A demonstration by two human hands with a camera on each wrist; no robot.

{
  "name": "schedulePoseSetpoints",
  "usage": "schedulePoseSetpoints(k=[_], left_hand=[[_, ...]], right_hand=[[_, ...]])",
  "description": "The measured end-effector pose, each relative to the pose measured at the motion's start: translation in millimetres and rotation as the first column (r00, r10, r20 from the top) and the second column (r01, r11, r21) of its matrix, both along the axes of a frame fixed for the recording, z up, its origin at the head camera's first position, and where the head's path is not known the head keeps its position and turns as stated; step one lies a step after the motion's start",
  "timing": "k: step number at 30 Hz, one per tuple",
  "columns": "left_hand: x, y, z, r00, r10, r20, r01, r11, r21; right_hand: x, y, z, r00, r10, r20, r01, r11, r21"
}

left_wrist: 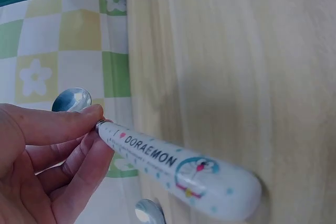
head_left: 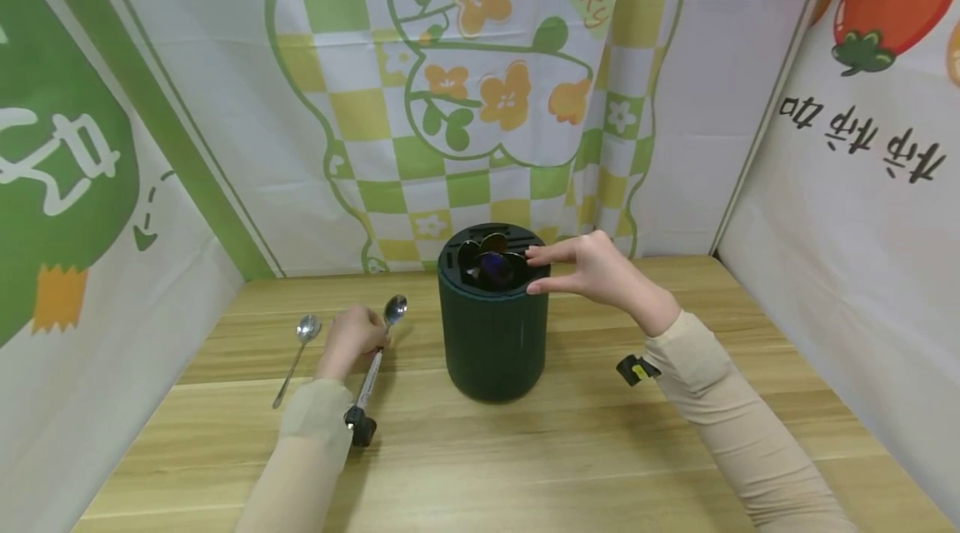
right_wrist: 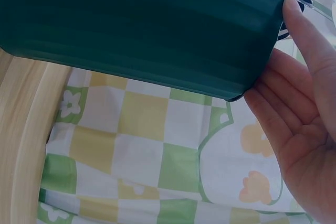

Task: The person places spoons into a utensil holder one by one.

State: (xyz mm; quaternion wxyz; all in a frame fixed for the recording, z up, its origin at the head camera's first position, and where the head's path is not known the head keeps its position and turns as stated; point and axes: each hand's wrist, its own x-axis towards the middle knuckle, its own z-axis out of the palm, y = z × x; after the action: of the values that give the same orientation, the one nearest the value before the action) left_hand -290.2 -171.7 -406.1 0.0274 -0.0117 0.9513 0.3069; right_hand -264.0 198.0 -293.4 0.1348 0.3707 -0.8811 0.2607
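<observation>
My left hand (head_left: 356, 339) pinches a metal spoon (left_wrist: 181, 171) at the neck, between thumb and fingers. Its thick white handle bears dots, a cartoon and the word DORAEMON. The bowl of that spoon (head_left: 395, 309) points away from me, towards the back of the table. At the upper rim of a dark green utensil holder (head_left: 492, 341), my right hand (head_left: 592, 271) touches the edge with thumb and fingers fairly straight and spread apart. Several shiny dark utensil heads (head_left: 495, 265) fill the slotted black top of the holder.
A second, thinner spoon (head_left: 307, 328) lies on the wooden table (head_left: 480, 466) left of my left hand. Patterned cloth (head_left: 360, 112) hangs close behind the holder, and printed white cloth walls (head_left: 840, 208) flank the table.
</observation>
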Motion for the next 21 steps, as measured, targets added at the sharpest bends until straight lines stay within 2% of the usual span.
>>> schedulePoseSetpoints(k=[5, 15, 21], left_hand=[[0.1, 3.0, 4.1, 1.0, -0.007, -0.004, 0.007, 0.998, 0.058], [2.7, 10.4, 14.7, 0.999, -0.024, -0.021, 0.025, 0.995, 0.095], [6.5, 13.7, 22.8, 0.997, -0.036, -0.063, 0.043, 0.993, 0.109]], right_hand=[[0.0, 0, 0.4, 1.0, -0.006, 0.006, 0.006, 1.0, 0.004], [-0.9, 0, -0.1, 1.0, -0.008, 0.009, 0.008, 1.0, 0.003], [-1.0, 0, -0.5, 1.0, -0.01, 0.01, 0.01, 1.0, 0.003]])
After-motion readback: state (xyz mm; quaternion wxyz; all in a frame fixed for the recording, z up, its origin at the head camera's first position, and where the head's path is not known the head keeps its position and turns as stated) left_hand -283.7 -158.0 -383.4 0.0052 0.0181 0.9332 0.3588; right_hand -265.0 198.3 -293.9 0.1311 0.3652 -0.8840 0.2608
